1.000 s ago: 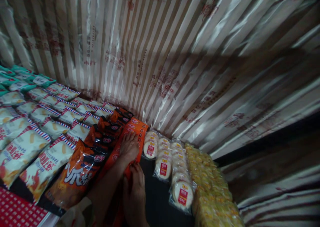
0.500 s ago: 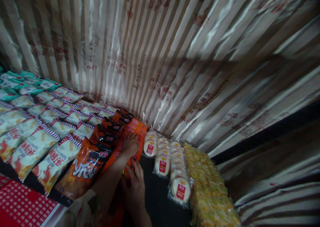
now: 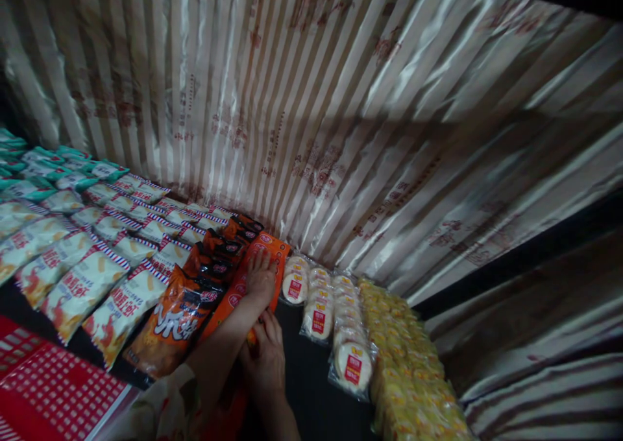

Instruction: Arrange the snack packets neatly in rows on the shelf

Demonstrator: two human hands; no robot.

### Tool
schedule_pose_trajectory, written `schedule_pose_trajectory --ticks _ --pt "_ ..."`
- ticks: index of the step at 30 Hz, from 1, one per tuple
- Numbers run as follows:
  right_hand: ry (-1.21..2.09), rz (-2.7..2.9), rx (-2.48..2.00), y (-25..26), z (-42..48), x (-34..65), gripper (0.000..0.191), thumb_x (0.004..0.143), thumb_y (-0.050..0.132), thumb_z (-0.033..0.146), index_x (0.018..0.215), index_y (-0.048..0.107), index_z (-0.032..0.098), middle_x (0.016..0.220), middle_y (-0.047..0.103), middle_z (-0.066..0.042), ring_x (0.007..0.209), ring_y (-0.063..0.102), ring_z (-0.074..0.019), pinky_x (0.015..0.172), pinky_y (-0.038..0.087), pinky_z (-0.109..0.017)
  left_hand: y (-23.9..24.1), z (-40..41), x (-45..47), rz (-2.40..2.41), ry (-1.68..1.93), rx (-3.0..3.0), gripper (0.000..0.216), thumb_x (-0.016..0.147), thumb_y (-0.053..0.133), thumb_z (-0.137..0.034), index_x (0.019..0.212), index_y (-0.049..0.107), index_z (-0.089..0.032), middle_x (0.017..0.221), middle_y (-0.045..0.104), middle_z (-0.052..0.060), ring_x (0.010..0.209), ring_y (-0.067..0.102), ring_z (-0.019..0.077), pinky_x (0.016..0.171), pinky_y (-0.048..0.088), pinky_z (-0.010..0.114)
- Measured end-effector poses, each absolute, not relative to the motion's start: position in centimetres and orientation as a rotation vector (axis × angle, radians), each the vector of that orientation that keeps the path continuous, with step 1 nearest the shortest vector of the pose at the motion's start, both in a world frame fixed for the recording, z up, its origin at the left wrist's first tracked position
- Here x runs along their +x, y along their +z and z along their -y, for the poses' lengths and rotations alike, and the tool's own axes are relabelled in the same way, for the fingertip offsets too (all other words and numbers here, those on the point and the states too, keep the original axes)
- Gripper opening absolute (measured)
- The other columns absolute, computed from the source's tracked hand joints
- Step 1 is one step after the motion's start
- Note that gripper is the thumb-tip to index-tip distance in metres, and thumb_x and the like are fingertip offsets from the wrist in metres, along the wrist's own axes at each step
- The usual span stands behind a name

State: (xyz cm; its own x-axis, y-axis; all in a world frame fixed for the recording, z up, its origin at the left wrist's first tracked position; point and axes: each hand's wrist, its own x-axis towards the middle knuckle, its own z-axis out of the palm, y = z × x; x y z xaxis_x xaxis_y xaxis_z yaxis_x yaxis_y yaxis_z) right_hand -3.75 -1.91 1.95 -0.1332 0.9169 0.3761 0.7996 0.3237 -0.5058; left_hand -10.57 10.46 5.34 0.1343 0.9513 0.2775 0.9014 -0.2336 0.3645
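A row of flat orange packages (image 3: pixel 277 248) with round logos stands on the dark shelf. My left hand (image 3: pixel 261 280) lies on top of them, palm down, fingers stretched forward. Just below it, my right hand (image 3: pixel 267 353) holds the near end of the row, thumb to the left and fingers over the orange face; my left forearm hides part of that grip. Left of the orange packages are puffed orange-and-black snack bags (image 3: pixel 170 327). Round white crackers in clear wrappers (image 3: pixel 318 318) line up to the right.
Pale snack bags with striped edges (image 3: pixel 87 288) and green bags (image 3: pixel 43 168) fill the left side. A red plastic basket (image 3: pixel 53 379) sits at the lower left. Yellow wrapped packs (image 3: pixel 409 357) are stacked at right. Striped plastic sheeting (image 3: pixel 302 91) hangs behind.
The view has shifted slightly, showing more of the red basket. My left hand has slid a little forward along the orange packages. My right hand stays at the near end.
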Motion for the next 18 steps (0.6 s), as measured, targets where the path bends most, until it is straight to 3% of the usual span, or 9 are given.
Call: schedule_pose_trajectory --ticks 8,14,18 --pt "0.182 1.989 -1.38 -0.2 1.3 -3.2 0.053 0.075 0.06 0.025 0.127 0.055 0.015 0.132 0.053 -0.014 0.127 0.042 -0.0283 0.1 0.044 -0.043 5.2 -1.9 -12.6 -1.889 0.865 2.406 0.04 0.081 0.05 -0.022 0.119 0.06 -0.019 0.136 0.049 0.012 0.132 0.035 0.0325 0.109 0.031 0.049" --pt "0.224 1.961 -1.439 0.0 1.4 -3.2 0.039 0.076 0.055 0.018 0.115 0.064 0.019 0.133 0.052 -0.01 0.126 0.043 -0.0252 0.102 0.042 -0.041 1.1 3.3 -14.9 -1.983 1.019 2.481 0.038 0.084 0.044 -0.02 0.118 0.061 -0.015 0.128 0.057 0.013 0.124 0.046 0.0303 0.1 0.042 0.045" --pt "0.261 1.949 -1.455 0.5 1.6 -3.4 0.04 0.075 0.056 0.018 0.114 0.064 0.022 0.133 0.052 -0.008 0.126 0.042 -0.0255 0.103 0.04 -0.043 0.7 4.3 -15.4 -2.043 1.008 2.446 0.037 0.085 0.041 -0.02 0.115 0.063 -0.014 0.127 0.057 0.014 0.124 0.046 0.0317 0.1 0.041 0.048"
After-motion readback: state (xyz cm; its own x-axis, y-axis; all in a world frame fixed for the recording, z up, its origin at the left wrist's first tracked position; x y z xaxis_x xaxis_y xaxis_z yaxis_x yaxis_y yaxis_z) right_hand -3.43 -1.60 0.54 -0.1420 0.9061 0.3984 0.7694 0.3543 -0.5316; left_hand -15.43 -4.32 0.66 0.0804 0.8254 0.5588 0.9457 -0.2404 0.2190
